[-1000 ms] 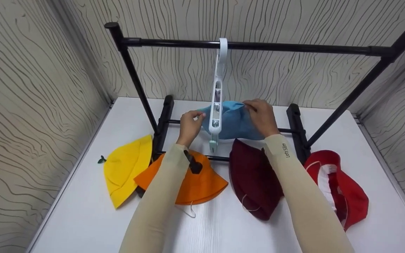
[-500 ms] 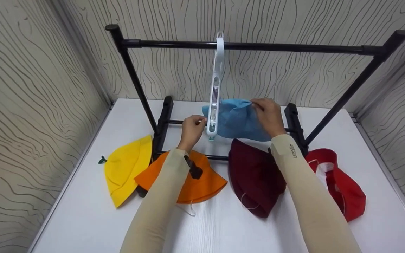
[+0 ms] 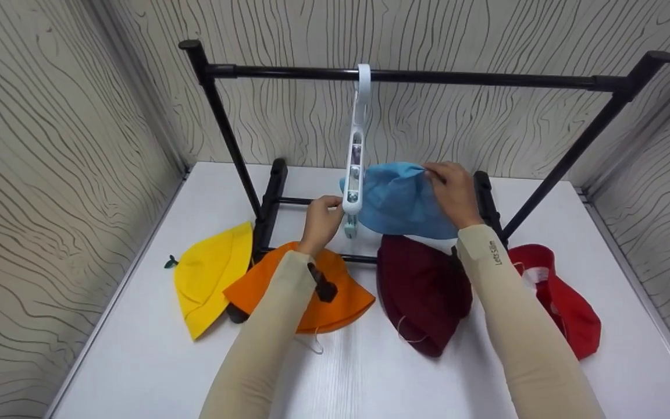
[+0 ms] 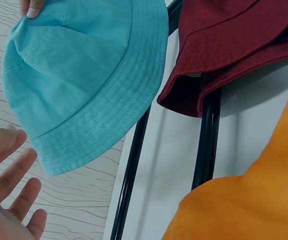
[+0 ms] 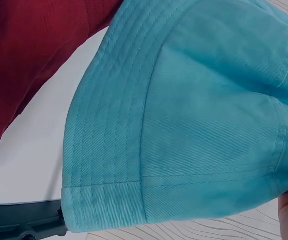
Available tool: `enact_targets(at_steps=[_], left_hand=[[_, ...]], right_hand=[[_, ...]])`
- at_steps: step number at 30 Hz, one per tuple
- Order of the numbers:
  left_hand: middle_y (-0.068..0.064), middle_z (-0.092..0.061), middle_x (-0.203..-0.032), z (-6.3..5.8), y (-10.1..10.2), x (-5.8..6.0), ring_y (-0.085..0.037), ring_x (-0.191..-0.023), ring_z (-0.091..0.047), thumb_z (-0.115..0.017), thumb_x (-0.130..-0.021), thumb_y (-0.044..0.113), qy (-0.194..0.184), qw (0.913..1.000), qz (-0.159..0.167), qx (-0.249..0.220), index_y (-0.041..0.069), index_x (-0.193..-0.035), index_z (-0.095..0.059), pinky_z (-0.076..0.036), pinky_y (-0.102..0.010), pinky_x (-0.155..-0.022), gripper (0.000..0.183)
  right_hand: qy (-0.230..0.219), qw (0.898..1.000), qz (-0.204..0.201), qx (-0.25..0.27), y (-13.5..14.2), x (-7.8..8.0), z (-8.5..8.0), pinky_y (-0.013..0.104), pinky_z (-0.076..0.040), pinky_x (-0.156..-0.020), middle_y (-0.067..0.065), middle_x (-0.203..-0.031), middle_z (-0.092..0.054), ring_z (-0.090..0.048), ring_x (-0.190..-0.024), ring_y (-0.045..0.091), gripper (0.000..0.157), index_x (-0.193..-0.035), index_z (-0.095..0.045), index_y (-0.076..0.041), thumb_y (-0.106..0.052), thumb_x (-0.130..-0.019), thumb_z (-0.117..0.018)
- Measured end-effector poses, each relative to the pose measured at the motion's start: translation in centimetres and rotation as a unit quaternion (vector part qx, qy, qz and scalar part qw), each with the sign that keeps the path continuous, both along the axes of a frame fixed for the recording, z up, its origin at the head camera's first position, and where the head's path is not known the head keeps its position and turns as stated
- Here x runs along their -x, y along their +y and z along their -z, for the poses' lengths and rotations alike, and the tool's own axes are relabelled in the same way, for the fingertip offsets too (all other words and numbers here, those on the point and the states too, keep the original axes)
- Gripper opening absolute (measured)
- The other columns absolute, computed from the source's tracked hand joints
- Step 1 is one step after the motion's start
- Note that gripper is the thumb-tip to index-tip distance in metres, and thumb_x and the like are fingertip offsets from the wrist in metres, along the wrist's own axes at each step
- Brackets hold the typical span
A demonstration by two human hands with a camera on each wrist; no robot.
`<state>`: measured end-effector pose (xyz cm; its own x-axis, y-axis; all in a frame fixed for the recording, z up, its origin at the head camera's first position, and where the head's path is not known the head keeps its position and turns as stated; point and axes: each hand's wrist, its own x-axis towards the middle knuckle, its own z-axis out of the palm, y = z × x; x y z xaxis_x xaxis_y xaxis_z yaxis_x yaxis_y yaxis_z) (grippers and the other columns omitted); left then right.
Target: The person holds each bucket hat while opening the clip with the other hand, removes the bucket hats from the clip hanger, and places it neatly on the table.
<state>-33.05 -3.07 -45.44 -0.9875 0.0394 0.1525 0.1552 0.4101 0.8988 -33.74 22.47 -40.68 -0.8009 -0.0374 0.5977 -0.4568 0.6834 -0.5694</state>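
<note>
My right hand [image 3: 454,192] pinches the crown of a light-blue bucket hat [image 3: 402,201], which it holds up behind the maroon hat [image 3: 425,291]. In the left wrist view the blue hat's stitched brim slants down toward my left hand [image 4: 14,185], whose fingers are loosely spread beside the hat's edge. From the head, my left fingertips are right at the lower end of a white clothes hanger [image 3: 356,139]. This hanger is seen edge-on, with a pale green clip [image 3: 350,227] at its bottom, and it overlaps the blue hat's left side.
The hanger hooks over the top bar [image 3: 486,77] of a black rack. A yellow hat [image 3: 213,279] and an orange hat [image 3: 335,297] lie left on the white table [image 3: 364,384]; a red hat [image 3: 573,317] lies right. Patterned panels stand behind and beside.
My right hand has moved right with the blue hat. My left hand, earlier by the hat's left edge, has shifted slightly right and down to the hanger's lower end.
</note>
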Motion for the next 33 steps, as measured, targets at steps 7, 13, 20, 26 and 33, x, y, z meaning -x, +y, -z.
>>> enact_targets(at_steps=[7,13,20,26,33], left_hand=[[-0.01,-0.064,-0.105,0.4,0.2,-0.7,-0.019,-0.102,-0.056,-0.053,-0.088,0.011,0.01,0.9999,0.012,0.005,0.001,-0.1,-0.067,-0.043,-0.036,-0.092,0.021],[-0.01,-0.065,-0.103,0.6,0.7,-1.4,-0.019,-0.1,-0.057,-0.055,-0.086,0.009,0.008,0.9999,0.012,-0.006,0.001,-0.101,-0.067,-0.044,-0.035,-0.089,0.021],[-0.011,-0.065,-0.1,0.6,1.1,-2.4,-0.02,-0.098,-0.057,-0.057,-0.085,0.006,0.016,0.9997,0.017,-0.001,0.001,-0.101,-0.067,-0.045,-0.035,-0.088,0.02],[-0.006,-0.065,-0.101,0.8,1.3,-3.3,-0.017,-0.091,-0.054,-0.057,-0.087,0.009,-0.002,0.9993,0.034,-0.016,0.005,-0.101,-0.067,-0.043,-0.034,-0.085,0.018],[-0.002,-0.066,-0.099,0.9,1.9,-3.7,-0.017,-0.097,-0.055,-0.058,-0.088,0.016,0.005,0.9993,0.035,-0.011,0.009,-0.098,-0.069,-0.042,-0.034,-0.087,0.017]], right_hand=[[0.005,1.0,-0.004,0.008,0.7,-0.8,-0.4,0.037,-0.045,-0.08,0.011,-0.097,-0.065,-0.058,-0.093,0.024,0.019,-0.103,-0.067,-0.003,-0.011,-0.088,-0.057],[0.017,1.0,0.008,0.001,1.9,-1.6,-0.8,0.036,-0.047,-0.077,0.01,-0.097,-0.065,-0.06,-0.091,0.022,0.019,-0.102,-0.068,-0.003,-0.012,-0.089,-0.057],[0.023,0.999,0.028,-0.011,3.2,-2.6,-1.2,0.019,-0.042,-0.073,0.008,-0.096,-0.065,-0.059,-0.09,0.02,0.02,-0.102,-0.068,-0.004,-0.015,-0.089,-0.057],[0.038,0.999,0.033,-0.009,4.4,-3.4,-1.3,0.008,-0.04,-0.075,0.007,-0.098,-0.065,-0.06,-0.09,0.018,0.021,-0.102,-0.067,-0.004,-0.016,-0.089,-0.057],[0.05,0.997,0.053,0.004,6.0,-4.3,-2.0,0.007,-0.04,-0.074,0.008,-0.097,-0.065,-0.059,-0.089,0.016,0.022,-0.103,-0.068,-0.004,-0.017,-0.089,-0.057]])
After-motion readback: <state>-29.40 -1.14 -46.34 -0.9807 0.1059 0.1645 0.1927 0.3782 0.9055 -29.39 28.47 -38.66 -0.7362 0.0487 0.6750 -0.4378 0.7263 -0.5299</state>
